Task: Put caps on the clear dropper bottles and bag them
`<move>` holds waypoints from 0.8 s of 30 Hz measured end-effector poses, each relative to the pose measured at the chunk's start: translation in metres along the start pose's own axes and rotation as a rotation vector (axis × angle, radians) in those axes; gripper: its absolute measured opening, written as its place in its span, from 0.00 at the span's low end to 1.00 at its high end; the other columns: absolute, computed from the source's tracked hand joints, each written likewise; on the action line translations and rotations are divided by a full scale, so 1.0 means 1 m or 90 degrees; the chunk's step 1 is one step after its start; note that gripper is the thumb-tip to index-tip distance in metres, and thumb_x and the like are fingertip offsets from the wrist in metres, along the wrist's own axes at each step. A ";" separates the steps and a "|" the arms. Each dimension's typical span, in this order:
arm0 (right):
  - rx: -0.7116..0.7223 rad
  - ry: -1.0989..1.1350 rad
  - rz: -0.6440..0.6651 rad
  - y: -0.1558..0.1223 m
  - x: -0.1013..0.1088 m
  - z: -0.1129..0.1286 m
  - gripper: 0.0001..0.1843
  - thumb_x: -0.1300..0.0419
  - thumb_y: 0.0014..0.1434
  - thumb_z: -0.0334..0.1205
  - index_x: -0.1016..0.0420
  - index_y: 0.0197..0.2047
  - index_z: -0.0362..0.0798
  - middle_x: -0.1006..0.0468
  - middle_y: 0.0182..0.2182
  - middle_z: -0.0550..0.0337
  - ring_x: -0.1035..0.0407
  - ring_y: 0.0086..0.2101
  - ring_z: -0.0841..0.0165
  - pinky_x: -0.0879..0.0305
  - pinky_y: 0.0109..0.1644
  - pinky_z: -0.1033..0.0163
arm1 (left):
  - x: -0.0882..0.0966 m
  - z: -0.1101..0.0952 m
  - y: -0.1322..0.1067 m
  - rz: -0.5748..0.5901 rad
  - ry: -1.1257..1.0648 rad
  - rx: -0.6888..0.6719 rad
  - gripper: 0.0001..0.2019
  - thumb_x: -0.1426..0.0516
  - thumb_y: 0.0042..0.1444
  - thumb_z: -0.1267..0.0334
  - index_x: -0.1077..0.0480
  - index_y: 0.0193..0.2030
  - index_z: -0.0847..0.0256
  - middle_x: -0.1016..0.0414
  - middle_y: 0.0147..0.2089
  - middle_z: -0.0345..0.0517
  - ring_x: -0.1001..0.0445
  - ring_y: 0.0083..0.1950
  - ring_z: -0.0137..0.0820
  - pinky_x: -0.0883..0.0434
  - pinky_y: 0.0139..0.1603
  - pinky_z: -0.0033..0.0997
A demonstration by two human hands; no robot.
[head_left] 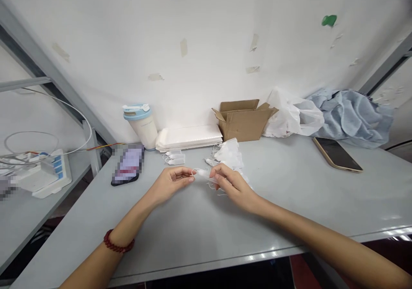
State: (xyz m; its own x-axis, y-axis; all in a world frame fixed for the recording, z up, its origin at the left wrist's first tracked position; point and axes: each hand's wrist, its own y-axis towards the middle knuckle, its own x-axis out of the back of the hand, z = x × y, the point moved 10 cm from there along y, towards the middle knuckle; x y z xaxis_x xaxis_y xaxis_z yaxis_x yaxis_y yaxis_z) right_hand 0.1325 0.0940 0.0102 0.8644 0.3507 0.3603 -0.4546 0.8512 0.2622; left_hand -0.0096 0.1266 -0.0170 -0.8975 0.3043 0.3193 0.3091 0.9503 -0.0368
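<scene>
In the head view, a small white drawstring pouch [202, 174] is held level between my hands above the table. My left hand [175, 181] is closed in a pinch on the thin string loop at the pouch's left end. Fingers of my right hand [230, 182] are pressed around its body and hide part of it. Just beyond my right hand lies a pile of similar white pouches [229, 151] with thin strings. A smaller group of them [175, 157] rests behind my left hand.
Behind the pouches stand a stack of white envelopes [189, 138], an open cardboard box [246, 124] and a blue-lidded cup [141, 128]. A phone [128, 164] lies left, another phone [337, 154] right. A plastic bag [289, 115] and blue cloth [350, 117] sit against the wall.
</scene>
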 end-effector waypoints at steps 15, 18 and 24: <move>-0.062 0.107 -0.014 0.003 0.003 -0.013 0.08 0.56 0.62 0.36 0.38 0.37 0.48 0.38 0.21 0.68 0.44 0.23 0.74 0.49 0.27 0.68 | 0.000 -0.006 -0.004 -0.003 0.017 -0.012 0.12 0.41 0.50 0.56 0.24 0.33 0.63 0.23 0.30 0.45 0.30 0.28 0.29 0.30 0.34 0.31; -0.064 0.118 -0.010 0.003 0.002 -0.012 0.07 0.56 0.62 0.37 0.38 0.37 0.49 0.38 0.21 0.68 0.45 0.23 0.74 0.49 0.28 0.68 | -0.003 -0.008 -0.004 0.006 0.006 -0.016 0.11 0.41 0.50 0.56 0.25 0.32 0.63 0.23 0.29 0.45 0.31 0.28 0.29 0.31 0.32 0.30; -0.061 0.115 -0.019 0.003 0.005 -0.013 0.08 0.56 0.62 0.37 0.38 0.36 0.49 0.39 0.21 0.68 0.45 0.23 0.73 0.50 0.27 0.68 | -0.002 -0.010 -0.004 0.005 0.014 -0.023 0.11 0.41 0.51 0.56 0.25 0.32 0.62 0.23 0.30 0.44 0.31 0.28 0.29 0.30 0.32 0.31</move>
State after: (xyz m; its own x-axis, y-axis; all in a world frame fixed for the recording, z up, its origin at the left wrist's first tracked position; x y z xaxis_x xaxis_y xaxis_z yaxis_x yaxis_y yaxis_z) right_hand 0.1377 0.1037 0.0013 0.9059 0.3808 0.1855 -0.4124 0.8928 0.1812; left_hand -0.0059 0.1210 -0.0082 -0.8882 0.3093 0.3399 0.3273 0.9449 -0.0044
